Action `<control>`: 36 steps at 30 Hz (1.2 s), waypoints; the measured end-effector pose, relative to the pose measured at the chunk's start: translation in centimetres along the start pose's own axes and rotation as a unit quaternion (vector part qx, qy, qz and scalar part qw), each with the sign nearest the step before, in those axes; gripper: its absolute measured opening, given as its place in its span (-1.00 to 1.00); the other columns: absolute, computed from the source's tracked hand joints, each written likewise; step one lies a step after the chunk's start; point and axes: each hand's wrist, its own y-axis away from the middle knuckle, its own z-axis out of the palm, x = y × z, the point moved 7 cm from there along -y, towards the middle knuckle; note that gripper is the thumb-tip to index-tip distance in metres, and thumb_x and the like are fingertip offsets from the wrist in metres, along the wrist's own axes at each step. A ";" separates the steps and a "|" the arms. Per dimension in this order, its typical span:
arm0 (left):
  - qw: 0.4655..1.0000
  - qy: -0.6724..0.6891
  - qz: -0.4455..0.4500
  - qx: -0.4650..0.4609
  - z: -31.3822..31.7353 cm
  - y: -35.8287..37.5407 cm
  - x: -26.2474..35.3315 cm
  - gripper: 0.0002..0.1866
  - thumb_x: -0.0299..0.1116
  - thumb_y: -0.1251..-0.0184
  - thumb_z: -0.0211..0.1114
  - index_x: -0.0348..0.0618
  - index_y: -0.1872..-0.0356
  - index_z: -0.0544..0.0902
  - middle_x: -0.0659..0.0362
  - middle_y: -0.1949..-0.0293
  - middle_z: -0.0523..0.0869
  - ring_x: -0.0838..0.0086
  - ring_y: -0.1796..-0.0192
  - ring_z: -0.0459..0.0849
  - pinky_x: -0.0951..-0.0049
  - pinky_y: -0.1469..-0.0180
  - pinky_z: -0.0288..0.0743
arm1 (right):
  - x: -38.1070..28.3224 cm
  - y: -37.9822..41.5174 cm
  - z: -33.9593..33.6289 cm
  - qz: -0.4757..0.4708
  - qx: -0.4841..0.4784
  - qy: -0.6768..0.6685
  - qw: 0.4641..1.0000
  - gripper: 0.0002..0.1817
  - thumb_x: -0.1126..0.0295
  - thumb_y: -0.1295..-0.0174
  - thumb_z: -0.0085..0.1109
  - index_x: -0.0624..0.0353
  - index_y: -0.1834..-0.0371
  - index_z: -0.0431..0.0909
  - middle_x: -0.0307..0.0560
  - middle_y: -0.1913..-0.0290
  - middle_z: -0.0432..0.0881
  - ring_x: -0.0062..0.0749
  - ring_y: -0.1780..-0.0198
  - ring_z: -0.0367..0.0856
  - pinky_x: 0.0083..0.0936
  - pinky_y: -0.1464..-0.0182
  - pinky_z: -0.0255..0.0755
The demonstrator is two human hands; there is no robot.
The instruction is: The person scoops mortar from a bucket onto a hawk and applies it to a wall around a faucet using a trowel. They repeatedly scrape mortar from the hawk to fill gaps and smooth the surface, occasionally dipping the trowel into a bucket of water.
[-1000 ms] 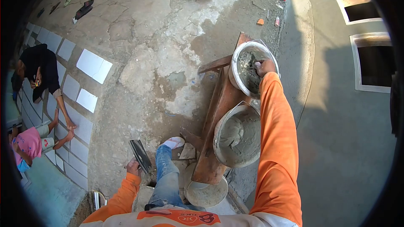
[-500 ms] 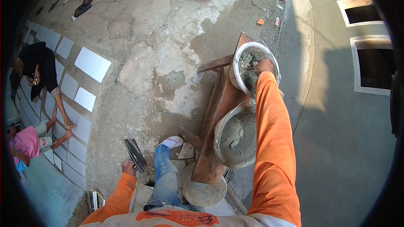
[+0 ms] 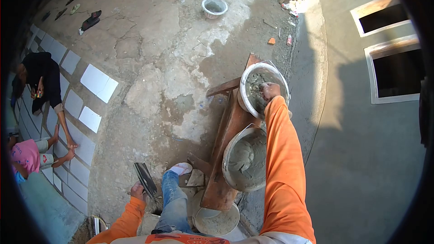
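Note:
My right hand [image 3: 271, 91] is closed inside the far bucket [image 3: 242, 95], over rough grey mortar [image 3: 257, 79]. What its fingers grip is hidden by the hand and the mortar. That bucket stands on a wooden bench [image 3: 229, 129]. Nearer to me is a second bucket [image 3: 227, 165], holding smoother wet mortar [image 3: 247, 153], partly covered by my right sleeve. Low on the left, my left hand [image 3: 138, 190] is wrapped round a plastering trowel [image 3: 145, 178], its dark flat blade tilted beside my leg.
Below the bench sits another mortar-stained bucket [image 3: 226, 221]. A basin [image 3: 214, 7] stands farther off on the rough ground. Two people [image 3: 43, 74] sit on the tiled floor [image 3: 83, 153] at left. The plastered wall [image 3: 348, 153] with window openings [image 3: 398, 74] rises at right.
The view has tilted up slightly, so the buckets and bench appear lower and farther left. My right hand stays in the far bucket, and my left hand keeps hold of the plastering trowel.

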 end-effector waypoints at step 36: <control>0.582 0.061 -0.419 -0.694 48.3 32.1 3.9 -0.45 -0.05 -0.22 0.14 -0.18 -0.15 0.37 0.05 -0.09 0.51 0.25 -0.13 0.49 0.10 -0.19 0.30 | -3.4 67.2 -17.5 -0.274 0.421 0.207 0.840 -0.58 0.71 0.09 0.11 0.20 0.07 0.48 0.05 0.18 0.53 -0.11 0.21 0.52 -0.40 0.19 0.45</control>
